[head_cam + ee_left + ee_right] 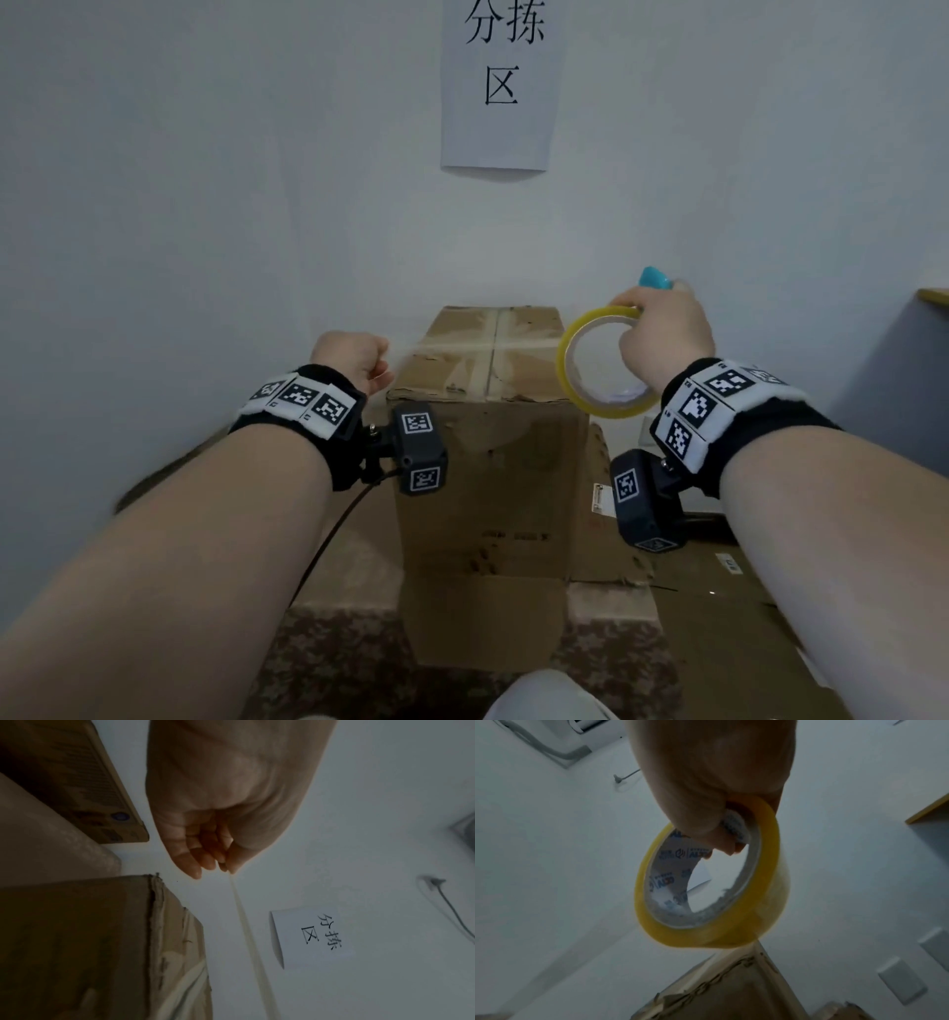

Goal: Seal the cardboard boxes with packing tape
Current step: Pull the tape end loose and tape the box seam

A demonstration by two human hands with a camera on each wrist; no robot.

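Note:
A tall cardboard box (488, 462) stands upright against the wall, with older tape crossing its closed top flaps. My right hand (662, 329) (718, 833) grips a yellow roll of packing tape (564, 360) (770, 892) just right of the box top, fingers through its core. A teal object (655, 277) sticks up from the same hand. My left hand (377, 367) (218, 866) pinches the free end of the tape strip (411, 349) (244, 923) at the box's left top edge. The strip stretches across, above the box top (90, 943).
The tall box stands on a lower box (349, 555), with flattened cardboard (719, 616) at the right. A paper sign (498, 87) hangs on the white wall behind. Grey furniture (898, 370) stands at the far right. Another box (77, 780) shows in the left wrist view.

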